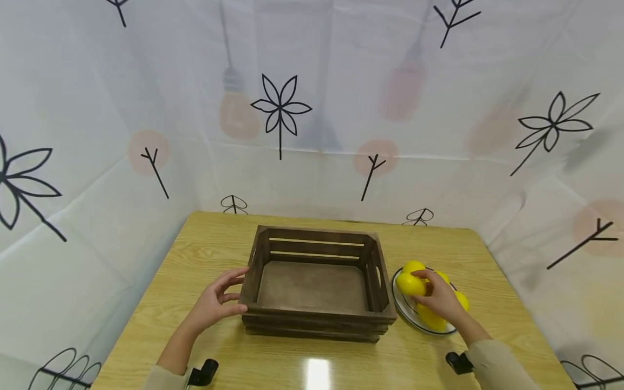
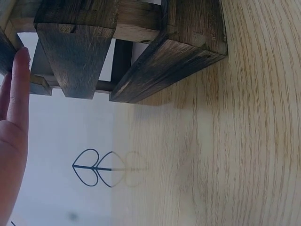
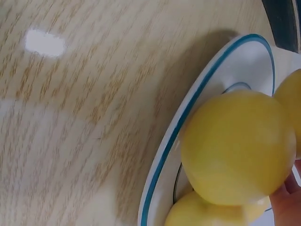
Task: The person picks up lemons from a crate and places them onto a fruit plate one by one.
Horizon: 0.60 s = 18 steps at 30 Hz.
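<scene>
A dark brown slatted wooden crate (image 1: 312, 287) stands on the table with a bare floor inside. My left hand (image 1: 220, 299) touches its left end, fingers spread and fairly straight; in the left wrist view a finger (image 2: 19, 94) lies along the slats. To the crate's right, a white plate (image 1: 403, 310) with a dark blue rim bears several yellow lemons (image 1: 431, 318). Over that plate my right hand (image 1: 439, 297) pinches one lemon (image 1: 410, 284) between fingers and thumb. This lemon (image 3: 237, 148) looms large in the right wrist view, hiding most of the fingers.
The wood-grain table (image 1: 195, 254) meets a patterned white cloth (image 1: 312, 179) at the back and sides. A black wrist mount (image 1: 203, 372) shows below the left hand and another black mount (image 1: 459, 363) by the right wrist. The plate stands close beside the crate's right end.
</scene>
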Motion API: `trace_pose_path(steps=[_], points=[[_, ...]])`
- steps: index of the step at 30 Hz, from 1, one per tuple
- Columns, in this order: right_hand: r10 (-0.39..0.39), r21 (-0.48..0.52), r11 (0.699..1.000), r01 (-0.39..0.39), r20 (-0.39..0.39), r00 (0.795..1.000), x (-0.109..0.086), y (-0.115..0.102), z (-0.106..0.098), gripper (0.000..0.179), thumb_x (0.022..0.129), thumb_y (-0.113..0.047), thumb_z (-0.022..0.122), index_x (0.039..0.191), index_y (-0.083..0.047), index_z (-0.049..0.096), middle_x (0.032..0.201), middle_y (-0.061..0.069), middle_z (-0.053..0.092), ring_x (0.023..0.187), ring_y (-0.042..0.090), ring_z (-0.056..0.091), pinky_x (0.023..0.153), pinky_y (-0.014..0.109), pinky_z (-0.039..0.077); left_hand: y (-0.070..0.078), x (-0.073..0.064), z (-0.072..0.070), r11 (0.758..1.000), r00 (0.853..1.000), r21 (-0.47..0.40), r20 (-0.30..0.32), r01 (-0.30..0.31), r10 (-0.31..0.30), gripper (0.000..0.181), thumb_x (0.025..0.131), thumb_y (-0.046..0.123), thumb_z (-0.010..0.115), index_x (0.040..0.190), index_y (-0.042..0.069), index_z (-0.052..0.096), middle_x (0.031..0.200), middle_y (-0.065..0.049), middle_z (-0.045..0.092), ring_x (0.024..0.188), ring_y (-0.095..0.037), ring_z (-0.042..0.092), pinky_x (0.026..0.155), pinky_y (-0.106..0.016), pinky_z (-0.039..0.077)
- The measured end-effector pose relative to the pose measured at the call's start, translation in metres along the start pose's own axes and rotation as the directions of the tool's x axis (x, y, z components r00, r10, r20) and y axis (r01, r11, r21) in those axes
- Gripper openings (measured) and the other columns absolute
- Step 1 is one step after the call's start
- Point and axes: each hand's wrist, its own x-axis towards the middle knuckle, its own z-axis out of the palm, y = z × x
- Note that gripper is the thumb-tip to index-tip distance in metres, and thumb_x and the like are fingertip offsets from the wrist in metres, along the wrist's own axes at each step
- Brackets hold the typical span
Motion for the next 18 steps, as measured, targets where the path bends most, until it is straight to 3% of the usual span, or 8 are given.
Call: trace_pose_path(steps=[7, 14, 18], points=[[-0.008, -0.088, 0.996, 0.012, 0.042, 0.999, 0.001, 0.004, 0.007, 0.051, 0.073, -0.01, 0.08, 0.116, 0.001, 0.056, 0.1, 0.013, 0.049, 0.081, 0.022, 0.044, 0.068, 0.034, 0.042, 0.0, 0.0, 0.0, 1.0, 1.0, 0.011, -0.007, 0.003, -0.003, 0.067, 0.08, 0.0, 0.071, 0.14, 0.007, 0.041, 0.141, -0.015, 0.035, 0.119, -0.009, 0.044, 0.088, -0.029, 0.048], [0.009, -0.057, 0.998, -0.006, 0.06, 0.998, 0.0, 0.008, 0.008, 0.053, 0.073, -0.01, 0.079, 0.117, 0.003, 0.054, 0.11, 0.021, 0.053, 0.093, 0.032, 0.053, 0.078, 0.047, 0.048, 0.0, 0.001, 0.0, 1.0, 1.0, 0.012, -0.005, 0.0, 0.0, 0.067, 0.08, -0.001, 0.07, 0.14, 0.008, 0.041, 0.141, -0.015, 0.035, 0.12, -0.009, 0.043, 0.088, -0.029, 0.048], [0.013, -0.034, 0.999, -0.011, 0.069, 0.998, 0.001, 0.011, 0.006, 0.055, 0.075, -0.011, 0.078, 0.121, 0.005, 0.052, 0.114, 0.022, 0.055, 0.097, 0.033, 0.055, 0.081, 0.049, 0.047, 0.001, 0.001, 0.0, 1.0, 1.0, 0.01, -0.005, -0.003, 0.004, 0.067, 0.08, 0.0, 0.071, 0.14, 0.007, 0.041, 0.141, -0.016, 0.035, 0.12, -0.009, 0.043, 0.088, -0.029, 0.048]])
